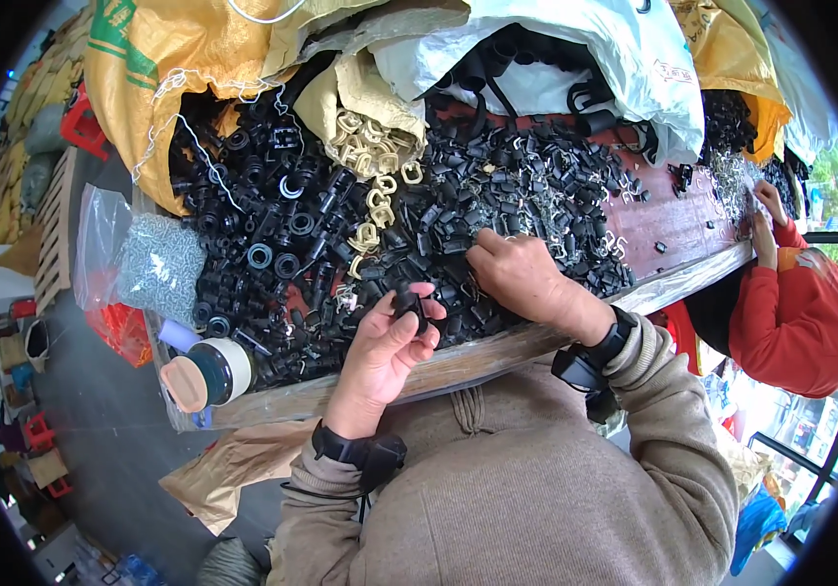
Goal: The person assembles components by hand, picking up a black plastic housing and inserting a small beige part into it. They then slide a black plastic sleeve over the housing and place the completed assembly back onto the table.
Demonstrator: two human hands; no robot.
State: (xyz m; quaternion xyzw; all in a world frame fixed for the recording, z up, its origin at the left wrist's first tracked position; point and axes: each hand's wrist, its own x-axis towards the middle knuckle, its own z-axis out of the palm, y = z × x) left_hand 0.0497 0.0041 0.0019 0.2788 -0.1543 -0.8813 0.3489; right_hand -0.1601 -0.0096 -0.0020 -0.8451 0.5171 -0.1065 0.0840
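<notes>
My left hand is closed around a small black plastic part, held between thumb and fingers above the table's front edge. Farther right, my right hand reaches down into a heap of small black plastic pieces. Its fingers are bent together, and whatever is at their tips is hidden. Cream-coloured plastic rings spill from a sack toward the heap, beyond my left hand. Left of them lie larger black tubular fittings, some with grey rings.
A wooden rim edges the table. At its left corner are a clear bag of small metal screws and a jar with a tan lid. Yellow and white sacks lean at the back. A person in red works at right.
</notes>
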